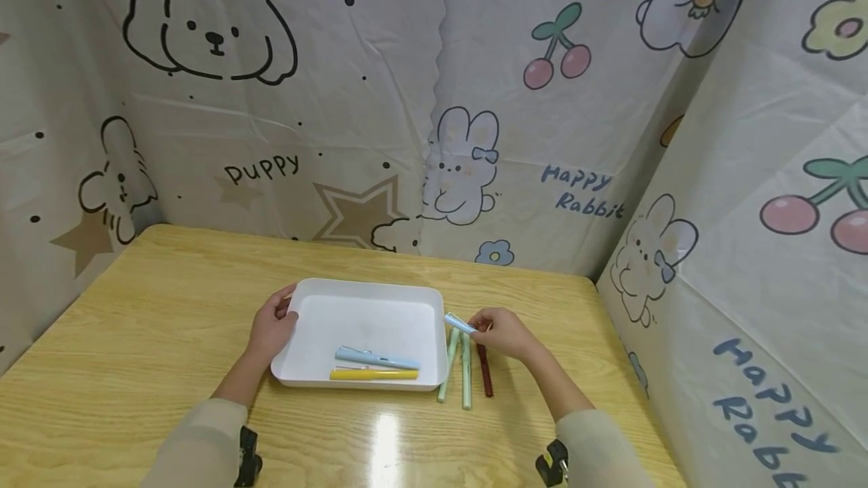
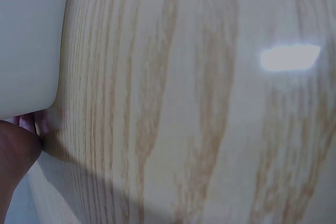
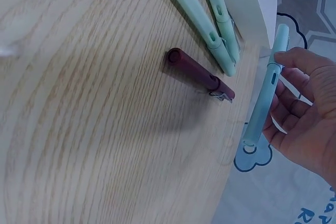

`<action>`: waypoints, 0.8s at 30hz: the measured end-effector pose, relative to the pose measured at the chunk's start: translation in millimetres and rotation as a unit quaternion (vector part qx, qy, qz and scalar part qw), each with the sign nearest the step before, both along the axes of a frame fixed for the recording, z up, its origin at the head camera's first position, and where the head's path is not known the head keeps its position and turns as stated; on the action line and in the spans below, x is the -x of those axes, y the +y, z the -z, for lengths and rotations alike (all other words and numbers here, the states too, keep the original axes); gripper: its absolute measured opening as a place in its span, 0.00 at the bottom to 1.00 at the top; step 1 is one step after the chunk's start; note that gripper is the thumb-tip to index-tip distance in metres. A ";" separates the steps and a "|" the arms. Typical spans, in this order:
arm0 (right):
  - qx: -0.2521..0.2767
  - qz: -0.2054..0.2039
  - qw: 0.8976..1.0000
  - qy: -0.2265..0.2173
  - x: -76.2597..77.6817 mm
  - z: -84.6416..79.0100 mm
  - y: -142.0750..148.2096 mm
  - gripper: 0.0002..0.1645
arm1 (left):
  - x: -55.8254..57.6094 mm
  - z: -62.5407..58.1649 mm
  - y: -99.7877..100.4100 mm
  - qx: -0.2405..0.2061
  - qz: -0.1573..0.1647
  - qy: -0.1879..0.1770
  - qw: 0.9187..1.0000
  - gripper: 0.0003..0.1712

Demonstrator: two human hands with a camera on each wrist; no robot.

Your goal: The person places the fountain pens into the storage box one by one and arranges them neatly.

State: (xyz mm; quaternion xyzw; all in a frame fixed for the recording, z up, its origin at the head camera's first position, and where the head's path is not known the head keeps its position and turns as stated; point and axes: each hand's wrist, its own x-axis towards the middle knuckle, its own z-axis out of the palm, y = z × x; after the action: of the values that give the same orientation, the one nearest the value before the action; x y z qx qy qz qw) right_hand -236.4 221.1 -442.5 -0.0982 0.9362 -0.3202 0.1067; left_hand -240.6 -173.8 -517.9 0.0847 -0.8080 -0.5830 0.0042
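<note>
A white tray (image 1: 366, 315) lies on the table with a light blue pen (image 1: 380, 358) and a yellow pen (image 1: 373, 374) in it, near its front side. My left hand (image 1: 273, 326) grips the tray's left edge, thumb on the rim. Just past the tray's right side, my right hand (image 1: 503, 333) pinches another light blue pen (image 3: 262, 98) between thumb and fingers, raised off the table. Below that hand lie two pale green pens (image 3: 199, 24) and a dark red pen (image 3: 197, 72), side by side. In the left wrist view only part of the left hand (image 2: 18, 150) shows, at the tray's corner.
The wooden table (image 1: 169, 322) meets a printed cloth wall (image 1: 380, 96) at the back and another cloth at the right (image 1: 732, 285). A bright light reflection falls on the table in front of the tray.
</note>
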 end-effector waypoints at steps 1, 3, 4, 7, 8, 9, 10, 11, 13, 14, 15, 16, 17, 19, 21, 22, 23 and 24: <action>-0.002 -0.003 1.000 0.001 0.1 -0.3 -0.9 0.10 | 0.0 0.1 0.1 0.001 0.000 0.001 1.000 0.32; -0.004 -0.010 1.000 0.001 0.5 -1.4 -2.6 0.11 | 0.2 0.4 0.2 0.002 -0.001 0.001 1.000 0.32; -0.007 -0.014 1.000 0.003 0.8 -1.3 -3.1 0.11 | 0.1 0.3 0.4 0.002 -0.001 0.001 1.000 0.32; -0.014 -0.020 1.000 0.006 2.4 -1.4 -5.8 0.10 | 0.0 -0.4 0.7 0.004 -0.003 0.001 1.000 0.31; -0.015 -0.021 1.000 0.004 2.9 -1.9 -7.1 0.10 | -0.2 -0.7 0.8 0.003 -0.003 0.002 1.000 0.31; -0.016 -0.024 1.000 0.004 3.3 -2.0 -8.4 0.10 | -0.5 -1.0 1.0 0.004 -0.003 0.002 1.000 0.31; -0.014 -0.027 1.000 0.002 3.7 -2.4 -9.8 0.10 | -0.7 -1.3 1.2 0.004 -0.003 0.002 1.000 0.31; -0.012 -0.028 1.000 0.000 4.0 -2.7 -11.3 0.10 | -0.8 -1.5 1.3 0.004 -0.004 0.002 1.000 0.31; -0.006 -0.033 0.999 -0.005 4.2 -3.7 -14.5 0.10 | -1.2 -1.5 1.4 0.004 -0.004 0.001 1.000 0.31; -0.005 -0.035 0.999 -0.007 4.5 -4.0 -16.0 0.10 | -1.3 -1.4 1.4 0.004 -0.003 0.001 1.000 0.31; -0.004 -0.038 0.999 -0.009 4.7 -4.0 -17.5 0.09 | -1.3 -1.2 1.3 0.003 -0.003 0.000 1.000 0.31; -0.005 -0.040 0.999 -0.007 4.9 -4.1 -19.2 0.09 | -1.3 -1.0 1.2 0.003 -0.003 -0.001 1.000 0.31; -0.008 -0.043 0.999 -0.006 5.2 -3.9 -20.6 0.09 | -1.3 -0.9 1.2 0.002 -0.003 -0.001 1.000 0.31; -0.012 -0.050 0.999 -0.004 6.0 -4.0 -23.7 0.09 | -1.4 -0.9 1.2 0.000 -0.003 -0.001 1.000 0.31; -0.016 -0.057 0.998 0.000 7.0 -4.1 -26.9 0.09 | -1.5 -1.3 1.3 0.000 -0.004 0.001 1.000 0.31; -0.018 -0.060 0.998 0.001 7.6 -4.2 -28.4 0.09 | -1.7 -1.6 1.4 0.001 -0.004 0.002 1.000 0.31; -0.017 -0.062 0.998 0.000 8.1 -4.6 -30.0 0.09 | -1.9 -2.1 1.5 0.001 -0.005 0.002 1.000 0.31; -0.017 -0.065 0.998 0.000 8.7 -4.9 -31.5 0.09 | -1.9 -2.3 1.5 0.002 -0.005 0.003 1.000 0.32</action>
State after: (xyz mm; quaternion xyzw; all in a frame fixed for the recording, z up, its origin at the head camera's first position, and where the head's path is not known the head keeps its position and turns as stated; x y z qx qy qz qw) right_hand -245.1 189.5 -437.6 -0.1572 0.9332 -0.2966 0.1287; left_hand -238.7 -172.2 -515.7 0.0872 -0.8088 -0.5815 0.0099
